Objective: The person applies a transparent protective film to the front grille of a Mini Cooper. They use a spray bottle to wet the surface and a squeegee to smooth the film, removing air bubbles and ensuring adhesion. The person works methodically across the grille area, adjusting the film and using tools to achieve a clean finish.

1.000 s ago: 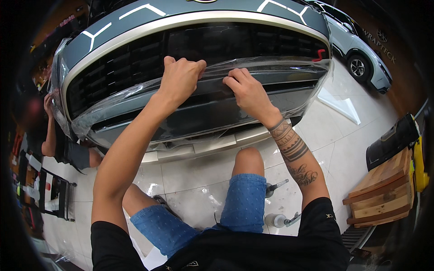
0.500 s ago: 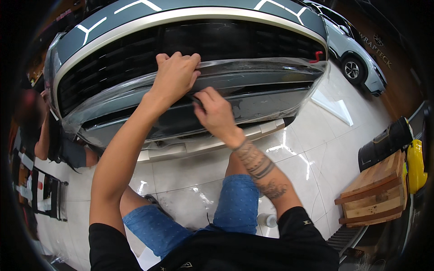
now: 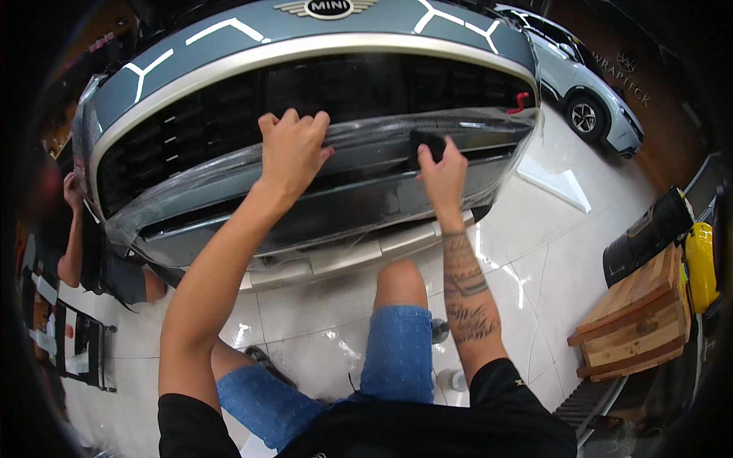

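The clear, wrinkled plastic film [image 3: 366, 128] lies across the glossy grey car bumper [image 3: 359, 202] at 12 o'clock from me, its long axis running from about 9 to 3 o'clock and tipping upward on the 3 o'clock side. My left hand [image 3: 294, 149] is the nearer of my 2 to the film's upper edge, curled closed there; its fingertips are hidden, so I cannot tell whether it pinches the film. My right hand [image 3: 443, 168], at 3 o'clock from it, grasps a flat, black, squarish hand tool [image 3: 426, 143], and the film's edge lies at 12 o'clock from that grip. Beyond sits the black slatted grille [image 3: 336, 84]; a bent red piece [image 3: 520, 102] is between 1 and 2 o'clock from my right hand, a white triangular panel [image 3: 553, 185] at 3, and a co-worker's hand [image 3: 72, 192] at 9
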Action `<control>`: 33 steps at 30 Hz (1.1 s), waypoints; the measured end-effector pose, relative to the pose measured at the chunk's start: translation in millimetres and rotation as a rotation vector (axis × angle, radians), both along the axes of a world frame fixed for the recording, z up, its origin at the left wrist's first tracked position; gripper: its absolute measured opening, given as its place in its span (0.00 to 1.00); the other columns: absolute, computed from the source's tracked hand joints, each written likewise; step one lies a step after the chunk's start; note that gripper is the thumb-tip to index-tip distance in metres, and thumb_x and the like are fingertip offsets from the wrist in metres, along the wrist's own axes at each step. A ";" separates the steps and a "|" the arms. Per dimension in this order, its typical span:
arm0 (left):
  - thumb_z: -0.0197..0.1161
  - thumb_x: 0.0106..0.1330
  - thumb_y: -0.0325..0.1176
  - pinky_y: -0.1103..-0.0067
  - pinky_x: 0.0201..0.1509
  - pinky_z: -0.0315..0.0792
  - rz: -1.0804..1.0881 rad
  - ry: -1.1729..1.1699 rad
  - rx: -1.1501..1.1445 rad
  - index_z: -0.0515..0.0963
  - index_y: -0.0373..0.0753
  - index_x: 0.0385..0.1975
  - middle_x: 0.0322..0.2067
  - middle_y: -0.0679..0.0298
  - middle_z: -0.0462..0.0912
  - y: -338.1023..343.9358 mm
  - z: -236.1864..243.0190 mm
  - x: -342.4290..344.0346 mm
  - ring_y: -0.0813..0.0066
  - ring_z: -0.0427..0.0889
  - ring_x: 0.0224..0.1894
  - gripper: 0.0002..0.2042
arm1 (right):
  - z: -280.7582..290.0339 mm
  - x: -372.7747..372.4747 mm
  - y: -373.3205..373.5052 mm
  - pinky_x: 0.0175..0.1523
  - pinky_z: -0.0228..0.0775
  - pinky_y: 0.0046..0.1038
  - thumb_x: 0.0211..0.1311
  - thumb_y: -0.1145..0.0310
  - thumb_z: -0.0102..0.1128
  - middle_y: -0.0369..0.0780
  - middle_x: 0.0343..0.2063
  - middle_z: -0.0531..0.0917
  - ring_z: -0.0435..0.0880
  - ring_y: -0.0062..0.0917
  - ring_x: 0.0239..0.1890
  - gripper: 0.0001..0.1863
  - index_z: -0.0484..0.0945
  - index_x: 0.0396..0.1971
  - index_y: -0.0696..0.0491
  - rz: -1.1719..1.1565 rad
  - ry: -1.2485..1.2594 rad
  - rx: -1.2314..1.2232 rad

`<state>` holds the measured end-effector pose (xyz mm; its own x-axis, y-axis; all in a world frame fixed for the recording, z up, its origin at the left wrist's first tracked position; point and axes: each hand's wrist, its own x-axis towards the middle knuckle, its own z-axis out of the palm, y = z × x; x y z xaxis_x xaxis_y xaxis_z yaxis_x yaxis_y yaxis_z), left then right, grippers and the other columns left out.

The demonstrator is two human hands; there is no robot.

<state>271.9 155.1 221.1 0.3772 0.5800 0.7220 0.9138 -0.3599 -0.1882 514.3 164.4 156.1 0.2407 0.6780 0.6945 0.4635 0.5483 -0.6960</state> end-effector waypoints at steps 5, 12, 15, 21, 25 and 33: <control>0.76 0.48 0.39 0.64 0.48 0.59 0.019 -0.009 0.005 0.75 0.45 0.34 0.27 0.70 0.81 -1.0 -4.5 -0.8 0.69 0.77 0.39 0.18 | -13.1 -86.4 -24.0 0.29 0.70 0.33 0.56 0.74 0.63 0.49 0.22 0.81 0.81 0.37 0.21 0.08 0.77 0.33 0.62 0.151 -0.117 0.111; 0.75 0.49 0.38 0.64 0.49 0.59 -0.017 0.026 0.052 0.75 0.45 0.36 0.27 0.70 0.81 -1.5 -3.4 0.8 0.70 0.76 0.39 0.17 | -3.0 14.1 9.8 0.16 0.72 0.24 0.61 0.70 0.62 0.42 0.20 0.83 0.81 0.21 0.16 0.10 0.78 0.33 0.64 -0.119 -0.075 -0.015; 0.75 0.49 0.37 0.65 0.49 0.59 -0.022 0.030 0.053 0.76 0.45 0.36 0.27 0.70 0.81 0.3 -5.2 -2.3 0.70 0.76 0.39 0.17 | 8.5 32.2 0.3 0.31 0.77 0.27 0.59 0.77 0.61 0.42 0.26 0.82 0.83 0.28 0.25 0.08 0.81 0.39 0.59 -0.086 -0.383 0.175; 0.74 0.49 0.37 0.64 0.49 0.60 -0.029 0.042 0.082 0.76 0.45 0.34 0.25 0.71 0.80 4.1 -7.1 -2.2 0.71 0.76 0.39 0.15 | 21.2 -13.9 -11.2 0.46 0.76 0.34 0.43 0.84 0.57 0.42 0.39 0.79 0.79 0.36 0.43 0.20 0.81 0.40 0.55 0.110 -0.861 0.460; 0.75 0.48 0.38 0.64 0.49 0.59 -0.005 0.051 0.069 0.73 0.47 0.33 0.28 0.71 0.79 5.9 -9.2 -4.4 0.70 0.75 0.39 0.17 | 25.9 -30.6 -1.9 0.44 0.75 0.33 0.45 0.83 0.56 0.42 0.36 0.78 0.79 0.36 0.40 0.17 0.81 0.39 0.57 0.138 -0.882 0.528; 0.74 0.50 0.35 0.65 0.50 0.59 -0.026 0.095 0.081 0.74 0.47 0.37 0.30 0.72 0.80 2.0 -12.7 -16.6 0.72 0.76 0.41 0.16 | 38.5 -55.2 -0.1 0.37 0.74 0.34 0.50 0.78 0.55 0.39 0.28 0.74 0.76 0.34 0.35 0.05 0.76 0.27 0.55 0.062 -0.911 0.407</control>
<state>255.2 157.1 208.4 0.4601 0.5100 0.7268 0.8811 -0.3634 -0.3027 459.2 164.2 194.6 -0.5268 0.3409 0.7787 0.6892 0.7074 0.1566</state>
